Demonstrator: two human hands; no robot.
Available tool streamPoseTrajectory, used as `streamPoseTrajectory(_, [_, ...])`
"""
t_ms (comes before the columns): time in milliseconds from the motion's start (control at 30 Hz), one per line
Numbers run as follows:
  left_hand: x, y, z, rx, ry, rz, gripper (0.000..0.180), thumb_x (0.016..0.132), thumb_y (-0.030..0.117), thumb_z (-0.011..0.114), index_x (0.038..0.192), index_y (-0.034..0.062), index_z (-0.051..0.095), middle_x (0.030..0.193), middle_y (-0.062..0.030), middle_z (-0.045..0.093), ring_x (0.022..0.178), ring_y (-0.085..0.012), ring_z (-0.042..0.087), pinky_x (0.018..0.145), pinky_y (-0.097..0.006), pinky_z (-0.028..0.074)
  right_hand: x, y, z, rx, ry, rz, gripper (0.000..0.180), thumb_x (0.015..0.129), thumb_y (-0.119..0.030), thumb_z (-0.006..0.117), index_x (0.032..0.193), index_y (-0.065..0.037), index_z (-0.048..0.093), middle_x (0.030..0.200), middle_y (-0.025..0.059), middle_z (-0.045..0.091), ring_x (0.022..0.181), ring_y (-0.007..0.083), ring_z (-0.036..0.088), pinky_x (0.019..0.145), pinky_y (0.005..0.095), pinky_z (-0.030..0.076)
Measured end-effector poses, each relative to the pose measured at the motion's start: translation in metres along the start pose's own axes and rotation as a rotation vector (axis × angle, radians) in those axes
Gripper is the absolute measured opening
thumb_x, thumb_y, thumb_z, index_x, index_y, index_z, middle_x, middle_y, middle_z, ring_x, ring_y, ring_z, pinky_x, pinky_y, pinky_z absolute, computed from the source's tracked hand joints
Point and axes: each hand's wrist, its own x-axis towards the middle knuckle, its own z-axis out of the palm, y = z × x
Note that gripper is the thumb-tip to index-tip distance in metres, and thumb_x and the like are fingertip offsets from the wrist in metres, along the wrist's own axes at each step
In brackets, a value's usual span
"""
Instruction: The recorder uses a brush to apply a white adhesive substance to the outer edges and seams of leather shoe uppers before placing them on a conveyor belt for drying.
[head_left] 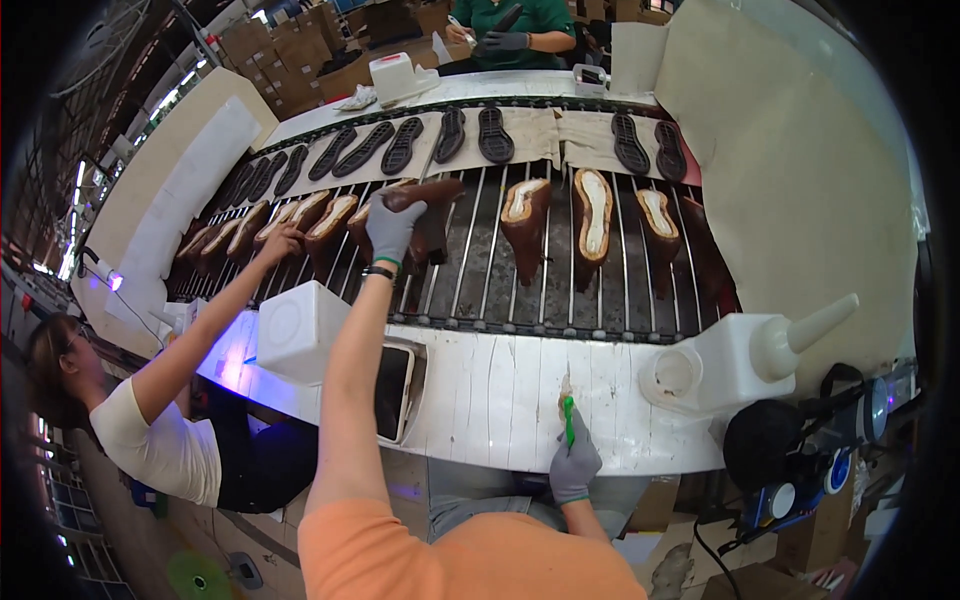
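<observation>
My left hand (395, 228), in a grey glove, is closed around a brown shoe upper (435, 192) above the roller conveyor. Its toe points to the right. Down near the front edge of the white table, my gloved right hand (575, 465) grips a green-handled brush (570, 422); its bristle end lies close to the tabletop. Several brown uppers with pale, white-coated undersides sit bottom-up on the rollers, among them one upper (593, 218) right of my left hand. Behind them, several black soles (495, 136) lie on a beige cloth strip.
On the white table (500, 400) stand a white container (297, 328), a black-bottomed tray (412, 400), and a white nozzled bottle (728, 368) with a round cup (672, 376). A co-worker (150, 440) at left reaches over the conveyor. Another person (515, 40) sits across. Beige panels flank both ends.
</observation>
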Motion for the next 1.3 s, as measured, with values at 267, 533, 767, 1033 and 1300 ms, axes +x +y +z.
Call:
streamPoseTrajectory(267, [-0.112,0.122,-0.075,-0.385,-0.071,0.046,0.055,0.072,0.012,0.082,0.118,0.0013,0.053,0.112,-0.0089,0.058,0.103,-0.0179,0.057,0.093,-0.031,0.045,-0.003,0.005,-0.008,0.344,0.089,0.081,0.046,0.093,-0.016,0.06,0.137,-0.008,0.049,0.084,0.0128,0.065,0.063,0.029,0.062,0.058,0.0392,0.048])
streamPoseTrajectory(533, [-0.274,0.163,-0.09,0.066,-0.381,0.36,0.055,0.066,0.008,0.082,0.115,0.0106,0.057,0.121,-0.017,0.055,0.111,-0.0339,0.056,0.095,-0.041,0.047,0.038,0.012,-0.085,0.31,0.019,0.259,0.029,0.094,-0.011,0.054,0.118,0.003,0.062,0.087,0.0093,0.065,0.077,0.0132,0.058,0.07,0.0297,0.047])
streamPoseTrajectory(767, [-0.317,0.178,-0.052,0.118,-0.556,0.554,0.037,0.066,0.013,0.081,0.099,0.0144,0.064,0.122,-0.0132,0.05,0.12,-0.0352,0.046,0.108,-0.055,0.03,0.073,0.04,-0.147,0.181,0.123,0.257,0.031,0.093,-0.017,0.059,0.122,-0.005,0.064,0.086,0.0118,0.065,0.075,0.0178,0.061,0.071,0.0307,0.047])
streamPoseTrajectory(1033, [-0.368,0.15,-0.01,0.184,-0.758,0.766,0.017,0.07,0.017,0.069,0.086,0.0131,0.066,0.121,-0.0083,0.059,0.124,-0.0329,0.045,0.107,-0.065,0.023,0.071,0.038,-0.125,0.183,0.212,0.264,0.028,0.091,-0.012,0.061,0.115,0.001,0.066,0.094,0.0075,0.069,0.079,0.0109,0.057,0.072,0.0269,0.046])
streamPoseTrajectory(1300, [-0.357,0.151,-0.025,0.058,-0.708,0.501,0.074,0.083,0.034,0.069,0.144,0.006,0.037,0.144,-0.0212,0.039,0.136,-0.0361,0.035,0.113,-0.054,0.021,0.023,0.046,-0.062,0.285,0.299,0.156,0.026,0.092,-0.006,0.056,0.117,-0.002,0.065,0.088,0.0137,0.065,0.072,0.0214,0.059,0.068,0.0361,0.047])
